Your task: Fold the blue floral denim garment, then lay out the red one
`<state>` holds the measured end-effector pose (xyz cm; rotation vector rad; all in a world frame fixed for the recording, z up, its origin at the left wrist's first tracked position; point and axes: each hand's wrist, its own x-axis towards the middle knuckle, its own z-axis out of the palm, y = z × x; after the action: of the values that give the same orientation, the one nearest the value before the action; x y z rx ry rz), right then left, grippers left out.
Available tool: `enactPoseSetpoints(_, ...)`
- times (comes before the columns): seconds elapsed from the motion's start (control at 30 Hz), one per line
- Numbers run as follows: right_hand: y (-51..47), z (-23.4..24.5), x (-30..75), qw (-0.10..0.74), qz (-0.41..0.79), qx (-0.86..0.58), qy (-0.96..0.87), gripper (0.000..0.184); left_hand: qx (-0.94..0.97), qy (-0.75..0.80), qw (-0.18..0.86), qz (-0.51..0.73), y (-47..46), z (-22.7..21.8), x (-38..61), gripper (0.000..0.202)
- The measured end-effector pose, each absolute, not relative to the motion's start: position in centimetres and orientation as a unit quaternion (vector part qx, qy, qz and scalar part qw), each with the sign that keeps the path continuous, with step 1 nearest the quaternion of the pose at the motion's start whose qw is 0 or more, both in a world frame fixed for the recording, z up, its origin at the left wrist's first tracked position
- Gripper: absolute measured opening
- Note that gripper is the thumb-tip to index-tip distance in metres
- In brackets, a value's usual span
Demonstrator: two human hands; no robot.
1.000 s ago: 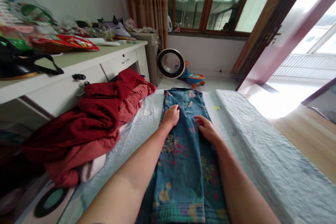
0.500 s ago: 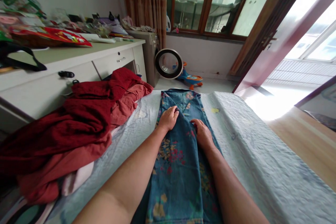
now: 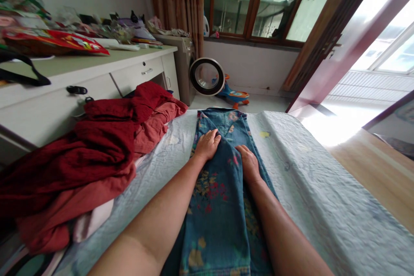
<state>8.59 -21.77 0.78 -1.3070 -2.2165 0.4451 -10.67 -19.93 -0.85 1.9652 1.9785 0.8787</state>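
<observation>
A pair of blue denim jeans [image 3: 214, 220] with a flower print lies lengthwise in front of me, its waist end farthest away and one leg folded over the other. My left hand [image 3: 208, 144] is closed on the denim near the crotch, thumb and fingertips pinching a ridge of cloth. At the right edge of the upper leg, my right hand [image 3: 249, 161] is curled on the denim; its fingertips are partly hidden behind the cloth. Under the jeans is a pale quilted bed cover [image 3: 307, 181].
Dark red and salmon cloth [image 3: 106, 138] is heaped on the left. Behind it stands a white desk [image 3: 136, 69] with packets and clutter. Beyond the bed are a washing machine with its round door [image 3: 207, 76] open and a blue-orange ride-on toy [image 3: 233, 95]. A door [image 3: 352, 39] stands right.
My right hand's fingers have curled further behind the edge of the upper leg. My left hand stays nearly in place. The view has shifted slightly.
</observation>
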Motion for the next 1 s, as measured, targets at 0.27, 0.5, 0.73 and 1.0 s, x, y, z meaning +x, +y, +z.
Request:
enactPoseSetpoints(0.27, -21.5, 0.4, 8.5, 0.308, 0.171, -0.481, -0.803, 0.016, 0.676, 0.698, 0.077, 0.223, -20.2, -0.8, -10.3, 0.051)
enactPoseSetpoints(0.5, -21.4, 0.0, 8.8, 0.393, 0.143, -0.496, -0.761, 0.011, 0.690, 0.703, 0.072, 0.152, -20.2, -0.7, -10.2, 0.055)
enactPoseSetpoints(0.73, -20.7, -0.3, 9.8, 0.305, 0.192, -0.502, -0.786, 0.014, 0.691, 0.707, 0.048, 0.146, -20.2, -0.7, -10.0, 0.054)
enactPoseSetpoints(1.0, -19.8, 0.7, 11.1, 0.334, 0.392, -0.507, -0.691, 0.037, 0.694, 0.686, -0.001, 0.217, -20.3, -0.3, -9.8, 0.039)
